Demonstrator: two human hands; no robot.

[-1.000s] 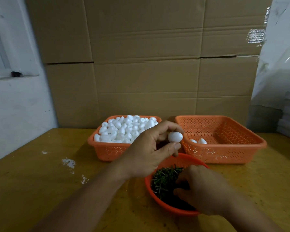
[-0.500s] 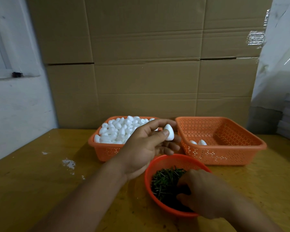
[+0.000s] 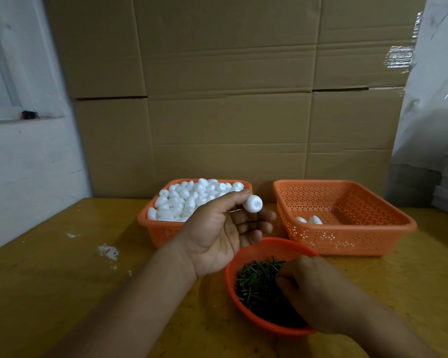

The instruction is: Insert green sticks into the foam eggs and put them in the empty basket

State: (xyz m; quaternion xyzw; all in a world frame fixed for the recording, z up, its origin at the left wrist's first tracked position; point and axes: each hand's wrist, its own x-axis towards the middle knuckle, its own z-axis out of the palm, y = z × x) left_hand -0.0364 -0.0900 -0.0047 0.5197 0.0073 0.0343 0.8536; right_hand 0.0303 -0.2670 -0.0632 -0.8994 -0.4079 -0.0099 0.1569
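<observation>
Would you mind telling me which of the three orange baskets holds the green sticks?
The round basket nearest the person holds the green sticks; the right hand reaches into it. The two square baskets behind hold only white foam eggs.

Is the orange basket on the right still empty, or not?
Not empty: the right orange perforated basket holds at least two white foam eggs near its front left corner.

Rectangular orange baskets: two, one (image 3: 166, 229) heaped with eggs, one (image 3: 347, 241) nearly bare
Round orange bowl (image 3: 259, 250): one
Foam eggs in my left basket (image 3: 189, 200): too many for me to count
Foam eggs in my right basket (image 3: 309, 219): two that I can see
Foam egg in my fingers (image 3: 253, 203): one
Green sticks (image 3: 256, 282): a heap, uncountable
My hands: two, left (image 3: 217, 233) and right (image 3: 318, 293)
</observation>
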